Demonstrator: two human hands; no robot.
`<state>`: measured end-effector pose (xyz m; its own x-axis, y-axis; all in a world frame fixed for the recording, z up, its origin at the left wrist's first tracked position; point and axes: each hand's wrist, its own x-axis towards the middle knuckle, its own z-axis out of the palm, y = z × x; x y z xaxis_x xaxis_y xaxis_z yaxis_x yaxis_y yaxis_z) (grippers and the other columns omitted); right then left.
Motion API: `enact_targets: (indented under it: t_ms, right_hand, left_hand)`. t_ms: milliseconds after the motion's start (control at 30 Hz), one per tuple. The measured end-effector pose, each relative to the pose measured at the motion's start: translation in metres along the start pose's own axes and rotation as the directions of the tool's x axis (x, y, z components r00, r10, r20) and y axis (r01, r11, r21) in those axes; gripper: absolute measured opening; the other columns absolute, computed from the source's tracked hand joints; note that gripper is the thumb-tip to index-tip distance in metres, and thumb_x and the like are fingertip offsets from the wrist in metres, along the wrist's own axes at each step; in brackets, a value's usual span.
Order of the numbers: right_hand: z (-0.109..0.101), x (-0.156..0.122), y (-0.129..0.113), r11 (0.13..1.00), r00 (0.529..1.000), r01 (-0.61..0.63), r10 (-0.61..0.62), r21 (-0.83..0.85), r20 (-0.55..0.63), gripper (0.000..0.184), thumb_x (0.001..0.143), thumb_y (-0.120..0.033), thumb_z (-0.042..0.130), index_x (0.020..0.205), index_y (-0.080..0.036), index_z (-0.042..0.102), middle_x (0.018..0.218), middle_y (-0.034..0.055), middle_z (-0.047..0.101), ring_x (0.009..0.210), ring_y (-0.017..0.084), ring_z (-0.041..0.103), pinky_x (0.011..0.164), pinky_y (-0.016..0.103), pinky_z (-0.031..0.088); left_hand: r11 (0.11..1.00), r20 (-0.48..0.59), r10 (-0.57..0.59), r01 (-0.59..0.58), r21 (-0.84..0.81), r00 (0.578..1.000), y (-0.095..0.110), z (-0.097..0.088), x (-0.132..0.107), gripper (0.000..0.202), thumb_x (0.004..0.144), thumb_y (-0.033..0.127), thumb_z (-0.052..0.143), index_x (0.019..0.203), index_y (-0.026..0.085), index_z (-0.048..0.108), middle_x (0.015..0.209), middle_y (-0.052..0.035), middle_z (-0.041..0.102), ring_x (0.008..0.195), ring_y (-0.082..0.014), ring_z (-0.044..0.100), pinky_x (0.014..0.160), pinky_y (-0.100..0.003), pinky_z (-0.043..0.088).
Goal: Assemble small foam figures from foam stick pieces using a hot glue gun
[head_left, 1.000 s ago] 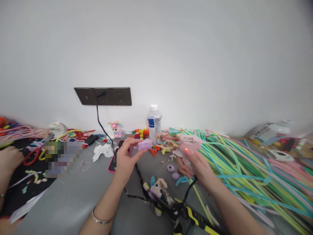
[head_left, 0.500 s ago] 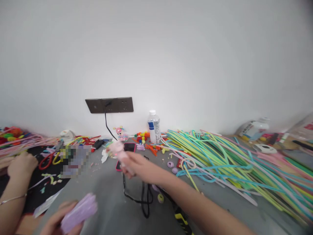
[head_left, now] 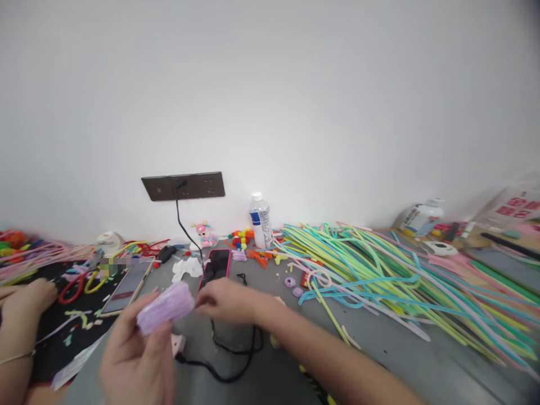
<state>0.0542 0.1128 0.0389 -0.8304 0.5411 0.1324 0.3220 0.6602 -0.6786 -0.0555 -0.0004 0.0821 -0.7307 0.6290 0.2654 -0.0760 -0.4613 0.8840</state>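
My left hand (head_left: 141,349) is closed around a fuzzy purple bundle (head_left: 165,308) that looks like pipe cleaners, held tilted above the grey table. Close to the bundle's right end, my right hand (head_left: 228,301) hovers with loosely bent fingers and nothing visible in them; its outline is slightly blurred. Just beyond my left thumb lies a pale pink device (head_left: 178,343), mostly hidden, with a black cable (head_left: 219,378) running from it. A pink-rimmed phone (head_left: 217,264) rests behind my right hand.
Long pipe cleaners (head_left: 363,270) spread over the right side. A bottle (head_left: 260,222), a small pink figure (head_left: 205,233) and crumpled tissue (head_left: 187,269) stand or lie farther back. At left are another person's hand (head_left: 37,295), scissors (head_left: 71,289) and another phone (head_left: 127,287).
My right hand has let go of the pink device, which now lies on the table, and has come near the bundle. My left hand has risen to the right with the bundle.
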Motion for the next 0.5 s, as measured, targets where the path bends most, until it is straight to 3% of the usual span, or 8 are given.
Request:
enact_targets:
  t_ms: [100, 167, 267, 333, 500]
  right_hand:
    - [-0.05, -0.013, 0.036, 0.981, 0.976, -0.18, 0.168, -0.076, -0.136, 0.016, 0.088, -0.013, 0.062, 0.091, -0.016, 0.078, 0.088, 0.0054, 0.079, 0.079, 0.018, 0.071, 0.069, 0.024, 0.05]
    - [-0.068, -0.013, 0.06, 0.949, 0.941, -0.286, 0.252, -0.135, -0.227, 0.02, 0.086, -0.007, 0.06, 0.093, -0.013, 0.078, 0.091, 0.0102, 0.078, 0.084, 0.022, 0.071, 0.074, 0.028, 0.05]
    - [-0.07, -0.002, 0.085, 0.921, 0.926, -0.334, 0.282, -0.199, -0.25, 0.015, 0.084, -0.007, 0.065, 0.091, -0.013, 0.077, 0.092, 0.0109, 0.078, 0.087, 0.023, 0.07, 0.077, 0.03, 0.049]
    - [-0.063, 0.005, 0.091, 0.919, 0.936, -0.322, 0.271, -0.23, -0.226, 0.01, 0.084, -0.011, 0.069, 0.09, -0.015, 0.077, 0.094, 0.0106, 0.077, 0.089, 0.023, 0.07, 0.079, 0.029, 0.048]
    - [-0.056, 0.005, 0.09, 0.918, 0.941, -0.315, 0.269, -0.242, -0.203, 0.017, 0.078, -0.007, 0.07, 0.09, -0.017, 0.075, 0.092, 0.0083, 0.075, 0.086, 0.022, 0.069, 0.074, 0.028, 0.047]
  left_hand:
    - [0.991, 0.115, -0.059, 0.072, -0.109, 0.992, -0.018, 0.038, 0.011, 0.041, 0.057, 0.039, 0.094, 0.089, 0.02, 0.074, 0.084, 0.0014, 0.071, 0.075, -0.0108, 0.062, 0.066, -0.019, 0.05]
    - [0.97, 0.165, -0.158, 0.185, -0.16, 0.974, -0.035, 0.065, 0.015, 0.044, 0.055, 0.04, 0.095, 0.085, 0.018, 0.073, 0.076, 0.0031, 0.067, 0.064, -0.007, 0.055, 0.056, -0.016, 0.043]
    - [0.908, 0.149, -0.304, 0.334, -0.254, 0.941, -0.059, 0.101, 0.016, 0.051, 0.044, 0.042, 0.097, 0.078, 0.017, 0.069, 0.061, 0.0076, 0.057, 0.055, -0.005, 0.048, 0.05, -0.016, 0.036]
    - [0.878, 0.192, -0.345, 0.388, -0.278, 0.919, -0.071, 0.118, 0.015, 0.05, 0.046, 0.042, 0.097, 0.078, 0.017, 0.068, 0.061, 0.008, 0.057, 0.053, -0.0045, 0.046, 0.05, -0.017, 0.034]
    - [0.896, 0.235, -0.298, 0.356, -0.265, 0.925, -0.092, 0.131, 0.017, 0.042, 0.054, 0.041, 0.094, 0.077, 0.017, 0.068, 0.059, 0.0094, 0.052, 0.051, -0.0042, 0.044, 0.05, -0.018, 0.034]
